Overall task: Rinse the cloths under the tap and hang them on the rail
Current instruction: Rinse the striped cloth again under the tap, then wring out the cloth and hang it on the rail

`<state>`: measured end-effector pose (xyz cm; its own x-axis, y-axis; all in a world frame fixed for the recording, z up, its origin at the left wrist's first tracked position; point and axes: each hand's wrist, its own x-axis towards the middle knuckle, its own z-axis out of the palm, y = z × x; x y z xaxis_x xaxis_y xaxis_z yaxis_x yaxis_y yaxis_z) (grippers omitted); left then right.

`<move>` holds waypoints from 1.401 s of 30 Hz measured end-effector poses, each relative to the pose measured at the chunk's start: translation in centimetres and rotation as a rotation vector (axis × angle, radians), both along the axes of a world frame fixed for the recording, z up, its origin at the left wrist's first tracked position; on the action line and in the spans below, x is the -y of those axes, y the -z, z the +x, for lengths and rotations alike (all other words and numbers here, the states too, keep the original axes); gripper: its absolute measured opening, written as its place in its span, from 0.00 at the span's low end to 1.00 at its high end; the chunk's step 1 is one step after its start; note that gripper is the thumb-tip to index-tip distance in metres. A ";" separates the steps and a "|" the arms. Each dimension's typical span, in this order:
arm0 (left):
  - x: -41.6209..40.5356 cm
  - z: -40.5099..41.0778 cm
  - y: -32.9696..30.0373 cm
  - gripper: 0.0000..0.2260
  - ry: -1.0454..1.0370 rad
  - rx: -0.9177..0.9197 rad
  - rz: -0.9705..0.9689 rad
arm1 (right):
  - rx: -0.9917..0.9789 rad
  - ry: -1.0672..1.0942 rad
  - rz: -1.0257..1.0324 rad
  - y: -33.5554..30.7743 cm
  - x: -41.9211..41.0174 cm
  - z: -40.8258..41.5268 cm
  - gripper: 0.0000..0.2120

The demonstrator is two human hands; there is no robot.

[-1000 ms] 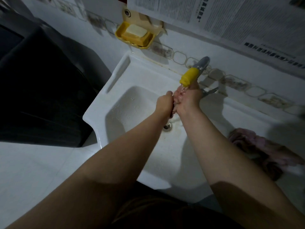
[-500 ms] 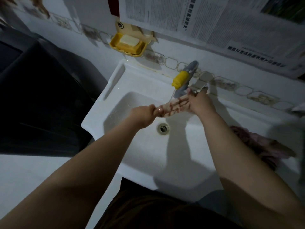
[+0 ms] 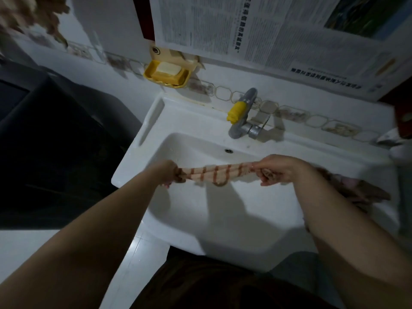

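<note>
Striped cloth (image 3: 219,174), pale with reddish-brown bands, stretched out in a rope-like bunch above the white sink (image 3: 142,150), sagging a little at the middle. Gripped at one end by the left hand (image 3: 167,172), fingers curled tight around the bunched fabric; gripped at the other end by the right hand (image 3: 281,170), fingers likewise clamped on the cloth with a bit of it poking out past the fist. Held in front of the tap (image 3: 242,117), lower than its yellow spout cover (image 3: 235,111), and out of line with any water; whether water runs cannot be told. Lying on the sink's ledge behind the right wrist, a second cloth (image 3: 356,190), pinkish-brown and crumpled. Fixed to the wall above the sink's back left corner, a yellow soap dish (image 3: 166,74) with a pale bar inside. Pasted across the wall above the tap, sheets of newspaper (image 3: 256,27). Beside the sink's left edge, a dark bulky shape, too dim to identify.
</note>
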<state>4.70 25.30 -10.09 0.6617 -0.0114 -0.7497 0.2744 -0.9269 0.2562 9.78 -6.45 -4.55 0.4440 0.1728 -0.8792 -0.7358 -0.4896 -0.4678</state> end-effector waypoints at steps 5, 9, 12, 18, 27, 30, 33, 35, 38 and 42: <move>2.6 -2.8 -0.6 0.26 -0.770 -0.506 -0.942 | 0.154 0.256 0.229 -2.0 -7.4 -1.6 0.03; 4.3 -2.3 -0.7 0.47 -1.068 -0.586 -1.522 | 0.394 -0.062 0.313 -4.2 -12.6 -5.1 0.18; 4.2 -1.3 -1.5 0.41 -1.111 -0.409 -1.702 | 0.413 -0.401 0.231 -4.9 -12.4 -7.2 0.23; 3.1 -0.8 -2.9 0.18 -0.931 -0.275 -1.372 | 0.437 -0.278 0.127 -4.4 -9.2 -6.7 0.18; 3.1 -0.8 -7.9 0.20 -0.116 -0.285 -1.064 | 0.819 -0.102 0.157 -5.3 -10.4 -4.6 0.23; 3.4 -0.9 -7.9 0.10 -0.318 -0.318 -0.901 | 1.162 -0.083 -0.050 -4.0 -9.9 -6.1 0.19; 3.7 -1.0 -8.2 0.09 -0.498 -0.421 -0.956 | 1.439 -0.505 -0.286 -1.8 -8.8 -8.9 0.30; 4.6 -1.1 -9.0 0.10 -0.397 -0.465 -0.946 | 1.438 -0.820 -0.466 -0.5 -8.3 -9.5 0.42; 6.4 -1.1 -10.5 0.10 -0.127 -0.511 -0.805 | 1.553 -0.833 -0.458 0.2 -8.4 -8.2 0.40; 7.4 -0.1 -10.2 0.12 0.198 -0.228 -0.301 | 1.505 -0.861 -0.635 -0.4 -9.1 -7.1 0.17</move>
<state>4.59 17.94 0.08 0.4422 -0.3625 -0.8204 0.1794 -0.8605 0.4769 2.67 2.70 -4.13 0.7989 0.5907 0.1132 0.5970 -0.8017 -0.0302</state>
